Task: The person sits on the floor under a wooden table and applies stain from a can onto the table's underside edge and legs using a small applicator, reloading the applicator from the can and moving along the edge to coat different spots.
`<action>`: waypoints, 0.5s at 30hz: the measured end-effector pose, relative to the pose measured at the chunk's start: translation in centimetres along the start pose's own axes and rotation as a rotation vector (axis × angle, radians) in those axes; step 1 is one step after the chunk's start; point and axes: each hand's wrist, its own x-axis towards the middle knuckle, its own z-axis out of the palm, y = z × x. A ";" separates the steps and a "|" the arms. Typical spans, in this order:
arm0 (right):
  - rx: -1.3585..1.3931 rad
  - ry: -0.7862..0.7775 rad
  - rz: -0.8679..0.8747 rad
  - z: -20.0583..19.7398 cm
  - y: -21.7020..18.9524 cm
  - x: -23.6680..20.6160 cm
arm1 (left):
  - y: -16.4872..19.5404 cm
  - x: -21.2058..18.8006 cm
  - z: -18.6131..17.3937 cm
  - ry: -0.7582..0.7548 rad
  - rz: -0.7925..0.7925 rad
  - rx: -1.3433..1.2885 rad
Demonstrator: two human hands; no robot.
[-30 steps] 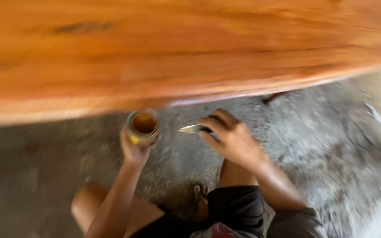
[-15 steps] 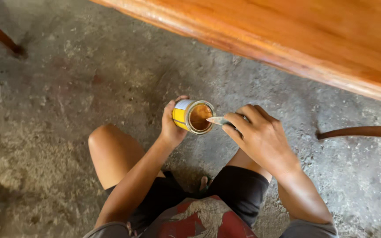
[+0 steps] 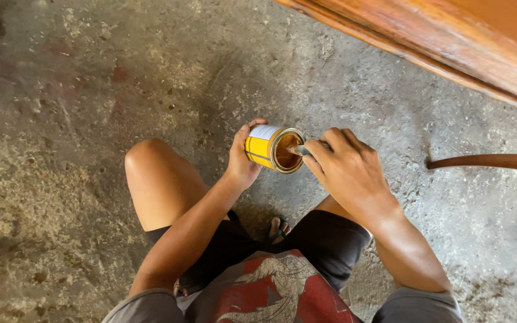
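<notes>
While the left hand (image 3: 242, 161) grips the tilted can (image 3: 270, 148), the right hand (image 3: 345, 170) pinches a tool (image 3: 299, 151) at its mouth.

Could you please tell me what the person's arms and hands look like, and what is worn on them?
Both arms are bare from short grey sleeves down. The left hand and right hand wear no gloves; no rings, watch or bracelet are visible.

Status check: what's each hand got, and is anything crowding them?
Left hand grips tilted yellow can. Right hand holds tool tip in its open mouth. Wooden edge beyond, apart.
</notes>
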 end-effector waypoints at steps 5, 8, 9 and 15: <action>0.005 -0.013 -0.014 0.4 -0.9 0.5 | 0.5 0.0 -0.2 -0.013 0.011 -0.019; 0.005 -0.010 -0.012 0.6 -1.5 0.8 | 0.9 -0.3 -0.2 -0.018 0.006 -0.023; 0.008 -0.001 -0.014 0.7 -1.6 0.9 | 1.1 -0.3 -0.2 -0.030 0.010 -0.021; 0.241 0.052 0.061 -0.1 -0.9 0.9 | 1.4 -0.1 -0.4 -0.037 0.039 -0.060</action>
